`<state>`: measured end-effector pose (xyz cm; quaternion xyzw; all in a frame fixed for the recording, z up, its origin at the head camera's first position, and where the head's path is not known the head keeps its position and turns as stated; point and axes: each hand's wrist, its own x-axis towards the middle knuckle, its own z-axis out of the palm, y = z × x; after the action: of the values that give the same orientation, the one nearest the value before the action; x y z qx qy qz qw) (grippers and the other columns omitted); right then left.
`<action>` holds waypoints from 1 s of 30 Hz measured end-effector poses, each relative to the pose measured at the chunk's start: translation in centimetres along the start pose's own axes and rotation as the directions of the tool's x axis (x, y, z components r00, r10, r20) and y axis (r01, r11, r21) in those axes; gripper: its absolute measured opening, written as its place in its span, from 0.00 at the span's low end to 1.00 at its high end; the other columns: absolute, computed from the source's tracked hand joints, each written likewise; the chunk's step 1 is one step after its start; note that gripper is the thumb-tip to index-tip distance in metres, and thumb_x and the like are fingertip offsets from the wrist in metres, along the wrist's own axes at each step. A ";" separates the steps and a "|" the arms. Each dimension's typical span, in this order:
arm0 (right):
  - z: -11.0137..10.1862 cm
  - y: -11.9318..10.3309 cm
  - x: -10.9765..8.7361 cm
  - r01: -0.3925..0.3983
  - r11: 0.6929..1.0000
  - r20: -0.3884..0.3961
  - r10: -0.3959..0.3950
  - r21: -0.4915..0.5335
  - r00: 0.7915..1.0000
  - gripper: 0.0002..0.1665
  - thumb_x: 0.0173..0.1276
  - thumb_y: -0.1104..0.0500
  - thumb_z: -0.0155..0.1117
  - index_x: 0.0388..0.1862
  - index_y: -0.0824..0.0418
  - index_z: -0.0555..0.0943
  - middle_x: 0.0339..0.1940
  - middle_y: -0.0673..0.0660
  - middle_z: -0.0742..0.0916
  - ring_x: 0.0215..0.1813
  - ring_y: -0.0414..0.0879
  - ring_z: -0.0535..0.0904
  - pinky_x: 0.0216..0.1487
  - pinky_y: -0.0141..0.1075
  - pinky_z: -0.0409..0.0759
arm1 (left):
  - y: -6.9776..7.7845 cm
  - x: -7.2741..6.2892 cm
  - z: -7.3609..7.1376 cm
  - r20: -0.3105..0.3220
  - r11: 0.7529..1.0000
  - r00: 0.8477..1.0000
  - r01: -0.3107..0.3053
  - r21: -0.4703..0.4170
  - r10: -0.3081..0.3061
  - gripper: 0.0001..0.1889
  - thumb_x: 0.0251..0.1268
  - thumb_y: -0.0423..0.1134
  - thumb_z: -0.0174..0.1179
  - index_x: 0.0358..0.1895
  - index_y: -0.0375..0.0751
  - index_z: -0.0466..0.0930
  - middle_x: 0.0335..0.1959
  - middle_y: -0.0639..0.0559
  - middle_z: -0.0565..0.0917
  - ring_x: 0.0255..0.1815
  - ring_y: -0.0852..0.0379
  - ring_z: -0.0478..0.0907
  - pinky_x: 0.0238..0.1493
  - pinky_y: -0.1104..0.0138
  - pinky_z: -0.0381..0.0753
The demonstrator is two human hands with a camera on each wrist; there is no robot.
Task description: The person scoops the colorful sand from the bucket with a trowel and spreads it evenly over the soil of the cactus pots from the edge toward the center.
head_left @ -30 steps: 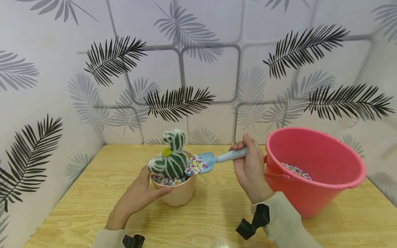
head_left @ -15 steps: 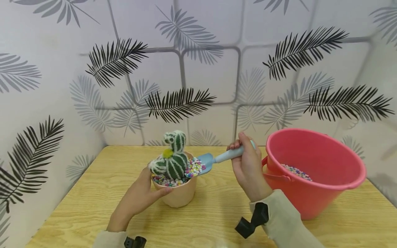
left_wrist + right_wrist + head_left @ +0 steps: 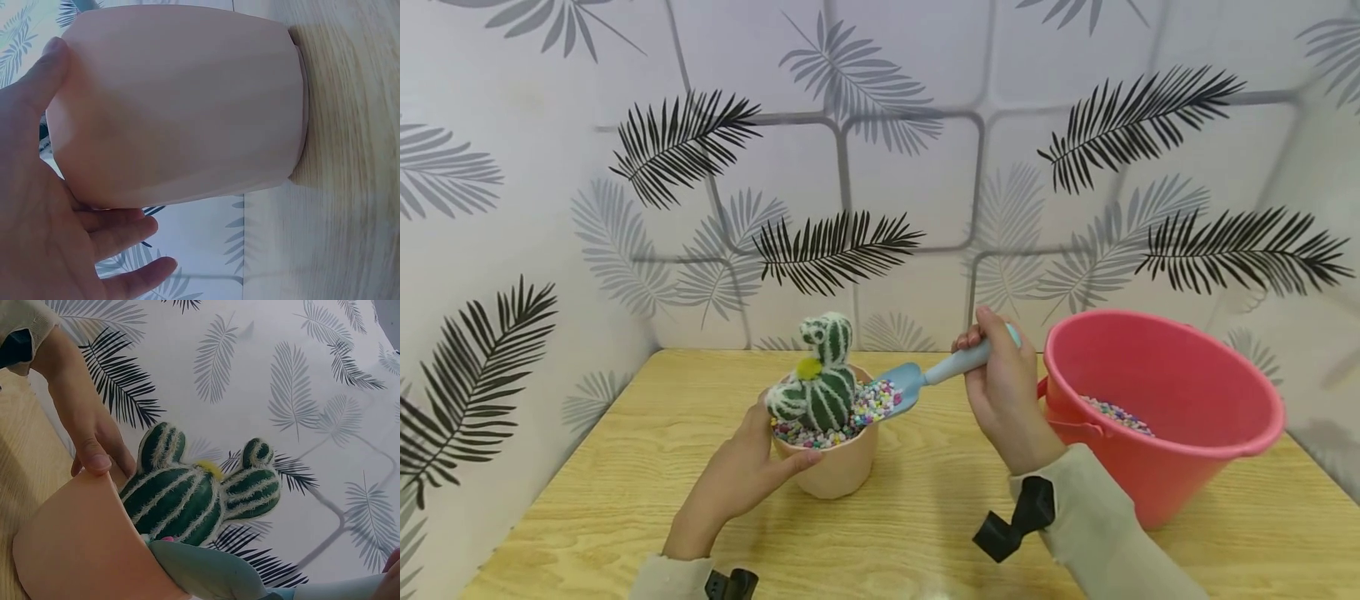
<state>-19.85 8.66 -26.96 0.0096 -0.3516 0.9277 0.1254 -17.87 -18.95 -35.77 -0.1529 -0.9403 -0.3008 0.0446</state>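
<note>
In the head view, a peach flowerpot (image 3: 837, 473) holds a white-striped green cactus (image 3: 829, 402) with a yellow flower. My left hand (image 3: 739, 477) grips the pot's left side, thumb in front at the rim. The left wrist view shows that thumb and several fingers around the pot (image 3: 181, 106). My right hand (image 3: 1011, 404) holds a light blue hand trowel (image 3: 957, 365) by its handle. Its blade, tilted down to the left, carries multicoloured pebbles (image 3: 876, 402) over the pot's right rim. The right wrist view shows the trowel blade (image 3: 206, 569) at the rim, in front of the cactus.
A pink bucket (image 3: 1157, 479) stands to the right, close beside my right forearm, with pebbles (image 3: 1116, 415) inside. Its handle (image 3: 1075, 428) hangs on the near side. The wooden table (image 3: 917, 533) ends at a leaf-patterned wall (image 3: 917, 192) behind.
My right hand has risen slightly, so the trowel's handle now slopes more steeply toward the pot. The left hand keeps its hold on the flowerpot.
</note>
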 end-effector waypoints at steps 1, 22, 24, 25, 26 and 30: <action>0.1 0.0 0.0 0.001 1.000 0.000 -0.001 -0.005 1.000 0.21 0.74 0.64 0.49 0.17 0.58 0.67 0.14 0.51 0.74 0.22 0.42 0.68 0.34 0.31 0.71 | 0.0 0.0 0.0 -0.003 1.000 1.000 0.002 0.006 -0.002 0.52 0.57 0.65 0.59 0.76 0.44 0.41 0.70 0.32 0.60 0.59 0.31 0.72 0.51 0.42 0.76; 1.4 -0.1 0.1 0.039 0.984 0.066 -0.028 -0.173 0.997 0.17 0.73 0.63 0.52 0.22 0.58 0.68 0.16 0.50 0.74 0.25 0.42 0.70 0.39 0.31 0.73 | 0.6 -0.1 -0.4 -0.049 0.997 0.999 0.024 0.068 -0.021 0.52 0.54 0.66 0.60 0.73 0.36 0.49 0.66 0.33 0.67 0.60 0.34 0.72 0.52 0.43 0.75; 1.7 -0.4 0.1 0.044 0.981 0.070 -0.031 -0.191 0.997 0.17 0.73 0.63 0.52 0.21 0.57 0.69 0.16 0.49 0.74 0.25 0.42 0.71 0.40 0.31 0.73 | 0.4 -0.1 -0.5 -0.036 0.999 0.999 0.011 0.049 -0.009 0.52 0.55 0.66 0.60 0.74 0.36 0.48 0.67 0.32 0.65 0.63 0.34 0.70 0.55 0.43 0.74; 1.8 -0.6 0.1 0.047 0.979 0.074 -0.033 -0.199 0.997 0.17 0.73 0.63 0.51 0.21 0.57 0.69 0.16 0.49 0.74 0.25 0.42 0.71 0.40 0.31 0.73 | 0.4 -0.1 -0.6 -0.033 0.999 0.999 0.007 0.044 -0.005 0.52 0.56 0.65 0.60 0.74 0.35 0.48 0.68 0.32 0.64 0.64 0.34 0.69 0.56 0.43 0.73; 1.9 -0.8 0.1 0.050 0.978 0.075 -0.035 -0.203 0.997 0.17 0.73 0.63 0.51 0.21 0.58 0.69 0.16 0.50 0.74 0.25 0.42 0.72 0.40 0.31 0.73 | 0.3 -0.1 -0.6 -0.030 0.999 1.000 0.002 0.041 -0.001 0.52 0.56 0.65 0.60 0.74 0.35 0.48 0.68 0.32 0.64 0.64 0.34 0.69 0.56 0.43 0.73; 2.3 -1.4 0.2 0.063 0.978 0.087 -0.046 -0.197 0.995 0.19 0.73 0.63 0.51 0.19 0.58 0.70 0.15 0.50 0.75 0.24 0.42 0.72 0.38 0.31 0.74 | 0.3 -0.1 -0.7 -0.024 0.999 1.000 -0.003 0.033 0.004 0.52 0.56 0.65 0.60 0.74 0.34 0.47 0.68 0.32 0.63 0.65 0.33 0.68 0.57 0.42 0.72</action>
<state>-19.87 8.17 -24.30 0.0447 -0.4475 0.8827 0.1367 -17.65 -19.13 -35.04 -0.1501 -0.9442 -0.2871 0.0589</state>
